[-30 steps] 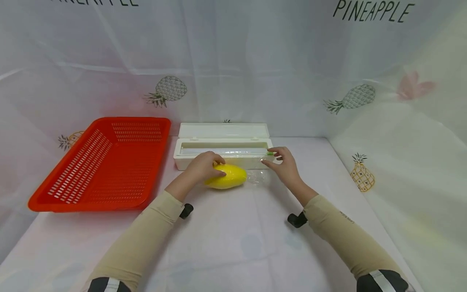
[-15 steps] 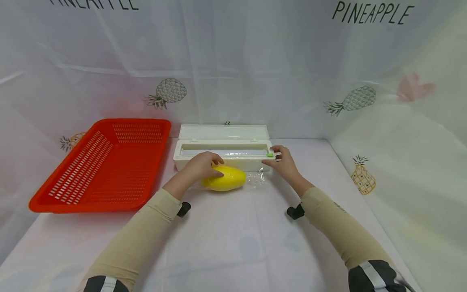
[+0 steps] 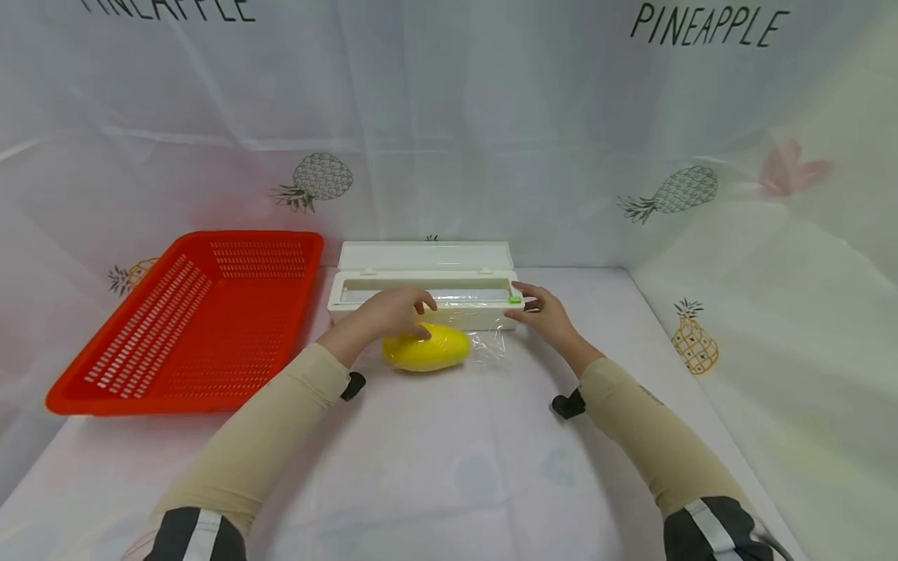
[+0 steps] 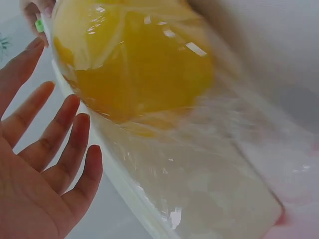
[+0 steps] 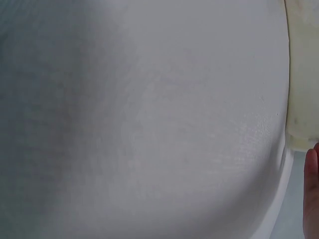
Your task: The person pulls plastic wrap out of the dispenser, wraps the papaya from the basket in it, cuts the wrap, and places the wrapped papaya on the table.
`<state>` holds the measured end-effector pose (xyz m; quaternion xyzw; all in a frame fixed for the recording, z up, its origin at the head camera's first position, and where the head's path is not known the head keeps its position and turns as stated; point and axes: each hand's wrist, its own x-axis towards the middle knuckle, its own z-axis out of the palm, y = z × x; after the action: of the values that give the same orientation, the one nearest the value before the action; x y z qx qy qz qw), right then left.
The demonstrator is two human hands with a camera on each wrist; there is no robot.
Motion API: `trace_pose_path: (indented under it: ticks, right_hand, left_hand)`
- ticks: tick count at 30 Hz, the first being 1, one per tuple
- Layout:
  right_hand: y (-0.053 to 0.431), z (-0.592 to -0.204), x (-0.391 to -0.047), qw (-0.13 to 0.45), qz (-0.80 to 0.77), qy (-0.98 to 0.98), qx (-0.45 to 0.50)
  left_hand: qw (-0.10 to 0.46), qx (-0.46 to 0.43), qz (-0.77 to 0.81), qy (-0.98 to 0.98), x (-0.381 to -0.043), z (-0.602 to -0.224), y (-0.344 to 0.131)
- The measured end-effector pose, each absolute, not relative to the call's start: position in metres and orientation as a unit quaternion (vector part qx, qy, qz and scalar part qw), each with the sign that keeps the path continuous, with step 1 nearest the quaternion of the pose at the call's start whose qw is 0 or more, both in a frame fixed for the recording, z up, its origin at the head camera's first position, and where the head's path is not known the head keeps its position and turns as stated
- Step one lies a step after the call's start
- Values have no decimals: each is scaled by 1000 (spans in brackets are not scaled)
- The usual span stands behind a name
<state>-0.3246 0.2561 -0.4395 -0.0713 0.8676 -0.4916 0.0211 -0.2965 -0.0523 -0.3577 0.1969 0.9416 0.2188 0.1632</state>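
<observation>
Where the tan sleeves (image 3: 259,436) come in from below, the white table (image 3: 484,452) stretches between them as far as the yellow fruit (image 3: 435,352), which lies under clear film (image 3: 489,347) just in front of a white box (image 3: 421,275). Over the fruit's left end is the left hand (image 3: 394,312), fingers spread; whether it touches, I cannot tell. The right hand (image 3: 547,315) pinches the box's right front corner beside a green tab (image 3: 515,300), with tabletop running on rightward to the slanting edge. Left of the box sits a red basket (image 3: 203,335). Farthest back, the raised lid (image 3: 425,255) stands before the curtain (image 3: 449,101)
</observation>
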Motion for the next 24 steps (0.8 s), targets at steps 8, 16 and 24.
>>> trace_pose_path:
  ticks: [8,16,24]
  right_hand:
    - [252,-438,-324,25,-492,867,-68]
    - [258,-437,-324,11,-495,866,-68]
    - [260,-444,-327,34,-543,838,-43]
  left_hand:
    - [158,236,211,936,-305,-353,-37]
    - [151,294,214,919,-323,-343,-21]
    - [178,390,179,885,-355,-334,15]
